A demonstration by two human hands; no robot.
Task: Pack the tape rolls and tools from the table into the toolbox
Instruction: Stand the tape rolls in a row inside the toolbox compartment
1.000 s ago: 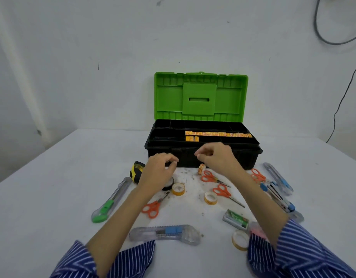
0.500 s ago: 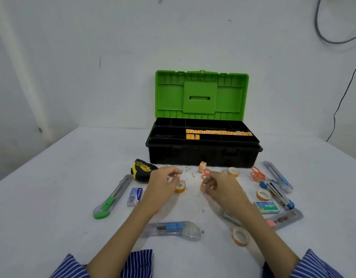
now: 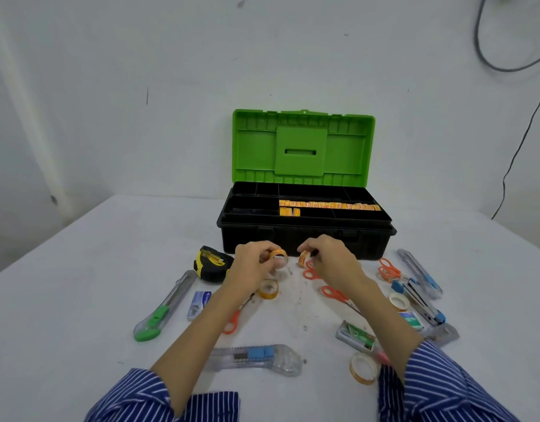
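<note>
Nearest to you, your striped sleeves [image 3: 183,400] are framing the bottom of the view, and a clear utility knife [image 3: 256,356] with a blue slider is lying on the white table [image 3: 80,269] between your forearms. A loose tape roll [image 3: 363,367] is sitting just beside your right sleeve, with a green staple box [image 3: 355,335] a little farther out. On your left, a green-tipped utility knife [image 3: 163,307] is lying at a slant near a small blue staple box [image 3: 198,304], and orange scissors [image 3: 235,318] are partly hiding under your left forearm.

Farther out, your left hand [image 3: 253,266] is pinching a small yellow tape roll [image 3: 278,255] between fingertips, lifted above another roll [image 3: 268,289] that is resting flat on the table. Your right hand [image 3: 332,260] is gripping an orange tape roll [image 3: 304,257] held on edge, close beside the left one but not touching it. More orange scissors [image 3: 332,293] are lying under your right wrist. A yellow and black tape measure [image 3: 212,263] is sitting left of your left hand. To the right, another pair of scissors [image 3: 389,269], a stapler [image 3: 418,301], a roll [image 3: 399,301] and a clear blue utility knife [image 3: 419,274] are clustering together.

Beyond your hands, the black toolbox [image 3: 305,239] is standing open with its green lid [image 3: 302,147] upright, and a row of orange tape rolls [image 3: 329,205] is already filling one tray compartment.
</note>
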